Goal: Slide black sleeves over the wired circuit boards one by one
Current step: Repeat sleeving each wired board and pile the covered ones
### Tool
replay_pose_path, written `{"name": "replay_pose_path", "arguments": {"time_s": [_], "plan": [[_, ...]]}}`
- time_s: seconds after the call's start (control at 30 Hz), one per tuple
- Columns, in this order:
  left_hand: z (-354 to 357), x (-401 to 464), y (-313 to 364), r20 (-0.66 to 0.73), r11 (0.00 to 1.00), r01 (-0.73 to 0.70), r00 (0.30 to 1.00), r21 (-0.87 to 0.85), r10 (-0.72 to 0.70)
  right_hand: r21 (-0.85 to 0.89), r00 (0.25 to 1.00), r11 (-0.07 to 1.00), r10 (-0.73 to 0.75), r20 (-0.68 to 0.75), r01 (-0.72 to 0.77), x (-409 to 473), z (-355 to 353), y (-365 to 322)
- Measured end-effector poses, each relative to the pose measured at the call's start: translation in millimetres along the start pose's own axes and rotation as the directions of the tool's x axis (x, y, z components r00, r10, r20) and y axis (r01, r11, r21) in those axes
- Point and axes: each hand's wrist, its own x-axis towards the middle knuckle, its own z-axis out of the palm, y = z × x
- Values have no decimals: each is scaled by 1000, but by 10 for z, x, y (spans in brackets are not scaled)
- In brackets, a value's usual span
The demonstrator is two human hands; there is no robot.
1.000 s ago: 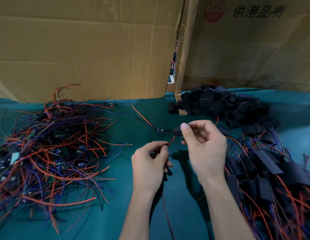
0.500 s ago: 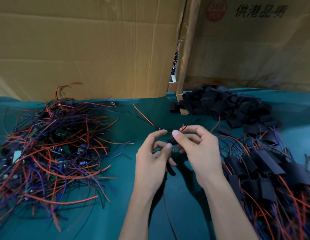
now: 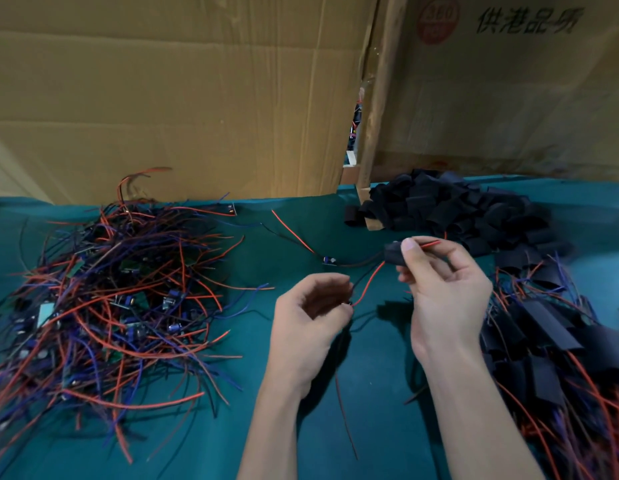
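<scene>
- Above the green surface (image 3: 370, 393), near its middle, the right hand (image 3: 443, 292) pinches a black sleeve (image 3: 392, 252) between thumb and curled fingers (image 3: 410, 245); a red wire end pokes out of the sleeve past the thumb.
- Left hand (image 3: 308, 323) sits lower and just beside the right, fingers curled, pinching a red and a dark wire that run up into the sleeve.
- Small circuit board (image 3: 330, 260) hangs on those wires to the left of the sleeve, not yet covered, with a red lead trailing away toward the far side.
- Left of the hands lies a tangled pile of wired boards (image 3: 110, 299) with red, blue and black leads.
- Loose black sleeves (image 3: 450, 209) are heaped at the far right, against the cardboard boxes (image 3: 179, 91).
- Sleeved boards (image 3: 550, 337) are piled at the near right.
</scene>
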Motion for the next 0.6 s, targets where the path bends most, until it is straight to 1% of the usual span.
{"name": "replay_pose_path", "arguments": {"time_s": [0.07, 0.13, 0.2, 0.27, 0.33, 0.43, 0.53, 0.6], "plan": [[-2, 6, -11, -5, 996, 28, 1000, 83, -28, 11, 1000, 1000, 2, -5, -2, 6, -12, -2], [8, 4, -26, -7, 974, 35, 999, 224, -34, 6, 1000, 1000, -6, 3, 6, 9, -10, 2], [28, -12, -32, 2, 914, -15, 1000, 405, 15, -6, 1000, 1000, -12, 21, 12, 4, 4, 11], [41, -11, -32, -12, 865, -58, 997, 498, 73, -47, 999, 999, -23, 48, 26, 2, 5, 27], [55, -7, -25, -44, 859, -64, 994, 508, 100, -139, 996, 988, -56, 70, 65, 12, -25, 34], [61, -8, -26, -87, 886, -43, 992, 462, 94, -287, 992, 950, -102, 78, 120, 25, -79, 41], [45, -11, -25, -135, 937, -1, 989, 349, 52, -333, 992, 937, -83, 91, 109, 19, -67, 52], [45, -15, -17, -133, 963, 21, 991, 270, 16, -308, 993, 949, -24, 120, 60, 2, -40, 56]]}}
